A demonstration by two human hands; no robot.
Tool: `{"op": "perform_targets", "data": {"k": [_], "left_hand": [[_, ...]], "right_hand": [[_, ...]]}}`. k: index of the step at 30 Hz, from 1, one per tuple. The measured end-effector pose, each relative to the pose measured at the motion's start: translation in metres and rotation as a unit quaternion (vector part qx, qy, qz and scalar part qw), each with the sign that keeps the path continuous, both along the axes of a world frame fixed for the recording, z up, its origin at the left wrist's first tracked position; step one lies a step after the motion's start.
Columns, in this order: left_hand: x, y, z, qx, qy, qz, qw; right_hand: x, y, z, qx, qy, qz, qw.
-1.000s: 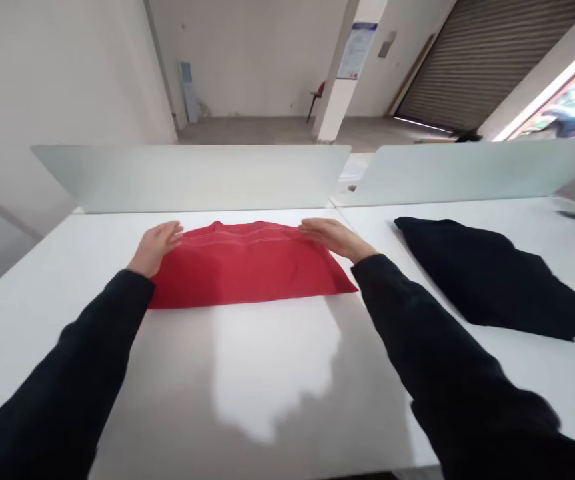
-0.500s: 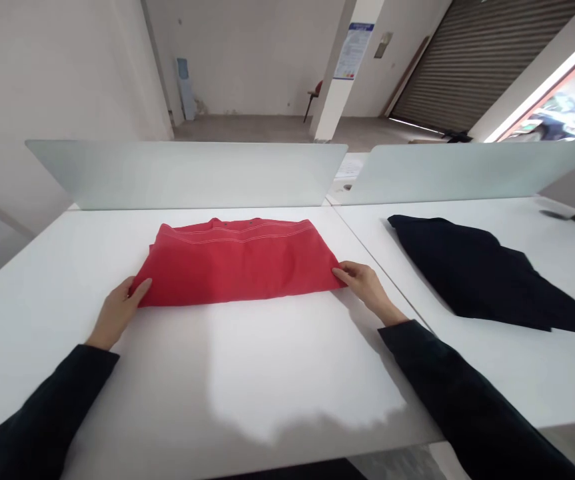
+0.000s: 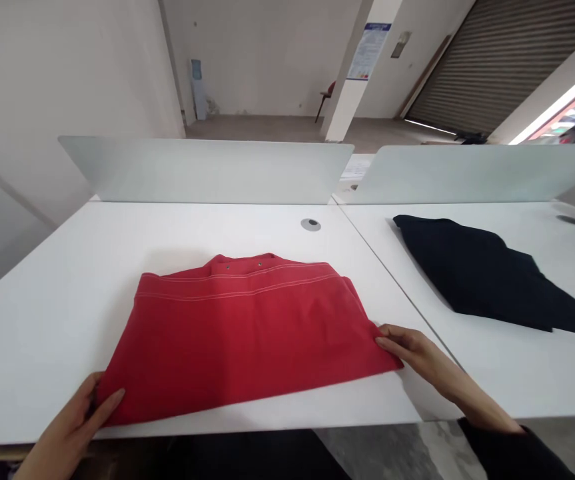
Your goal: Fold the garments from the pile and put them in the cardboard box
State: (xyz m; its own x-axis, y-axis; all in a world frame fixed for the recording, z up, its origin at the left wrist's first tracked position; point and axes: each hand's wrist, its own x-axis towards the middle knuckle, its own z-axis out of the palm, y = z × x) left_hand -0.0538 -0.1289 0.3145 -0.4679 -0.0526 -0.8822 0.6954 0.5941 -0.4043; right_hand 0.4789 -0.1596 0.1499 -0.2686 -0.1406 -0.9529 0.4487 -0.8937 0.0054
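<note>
A folded red cloth piece point(image 3: 247, 327) with white double stitching and two small metal eyelets or snaps spans the near part of the white table. Its exact kind I cannot tell; it may be an apron or a garment. My left hand point(image 3: 80, 417) pinches its near left corner between thumb and fingers. At the right edge, my right hand point(image 3: 412, 350) grips the opposite corner the same way. The cloth is stretched between both hands, its near edge close to the table's front edge.
On the adjoining table to the right lies a folded dark navy cloth point(image 3: 477, 273). Frosted divider panels point(image 3: 217, 172) stand along the back. A round cable grommet point(image 3: 310, 225) sits in the white tabletop point(image 3: 67, 300), and a seam runs between the tables.
Both hands have drawn the red cloth towards me, nearer the front edge of the table. The cable grommet behind it has come into view. The navy cloth stays in place.
</note>
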Motion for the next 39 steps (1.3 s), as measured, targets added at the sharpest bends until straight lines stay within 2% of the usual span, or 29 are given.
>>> {"op": "perform_targets", "data": {"k": [2, 3, 5, 7, 10, 12, 13, 15, 19, 21, 23, 26, 29, 32, 36, 39], "left_hand": [[-0.004, 0.004, 0.004, -0.011, 0.012, 0.085, 0.996], [-0.004, 0.01, -0.001, -0.015, 0.02, 0.115, 0.993], [0.0, 0.027, -0.024, -0.024, 0.032, 0.132, 0.99], [0.006, 0.043, -0.057, -0.02, 0.027, 0.099, 0.994], [0.013, 0.057, -0.107, 0.01, -0.002, -0.004, 1.0], [0.013, 0.058, -0.128, 0.026, -0.036, -0.052, 0.998], [0.013, 0.058, -0.134, 0.028, -0.052, -0.062, 0.996], [0.011, 0.055, -0.136, 0.029, -0.07, -0.066, 0.995], [0.009, 0.051, -0.123, 0.044, -0.037, -0.1, 0.993], [0.006, 0.048, -0.12, 0.052, -0.051, -0.127, 0.989], [0.002, 0.045, -0.123, 0.052, -0.081, -0.148, 0.984], [-0.004, 0.045, -0.13, 0.038, -0.098, -0.141, 0.984], [-0.004, 0.046, -0.136, 0.064, -0.085, -0.136, 0.985], [0.0, 0.042, -0.146, 0.096, -0.086, -0.18, 0.975], [0.005, 0.031, -0.158, 0.049, -0.069, -0.197, 0.977], [-0.003, 0.028, -0.147, 0.068, -0.051, -0.166, 0.982]], "right_hand": [[0.005, 0.009, 0.004, -0.052, 0.005, -0.026, 0.998], [0.004, 0.014, 0.001, -0.049, -0.007, -0.032, 0.998], [-0.004, 0.023, -0.014, -0.007, -0.036, -0.036, 0.999], [-0.019, 0.027, -0.036, 0.034, -0.061, -0.038, 0.997], [-0.043, 0.028, -0.072, 0.066, -0.1, -0.01, 0.993], [-0.054, 0.027, -0.09, 0.091, -0.101, 0.043, 0.99], [-0.058, 0.027, -0.095, 0.112, -0.09, 0.068, 0.987], [-0.06, 0.025, -0.1, 0.169, -0.081, 0.097, 0.977], [-0.055, 0.019, -0.098, 0.27, -0.103, 0.108, 0.951], [-0.052, 0.015, -0.099, 0.269, -0.093, 0.113, 0.952], [-0.052, 0.012, -0.102, 0.238, -0.076, 0.113, 0.962], [-0.052, 0.014, -0.109, 0.195, -0.063, 0.108, 0.973], [-0.053, 0.02, -0.113, 0.224, -0.084, 0.103, 0.965], [-0.057, 0.018, -0.117, 0.274, -0.123, 0.102, 0.948], [-0.064, 0.003, -0.122, 0.258, -0.107, 0.132, 0.951], [-0.052, -0.003, -0.113, 0.252, -0.102, 0.127, 0.954]]}}
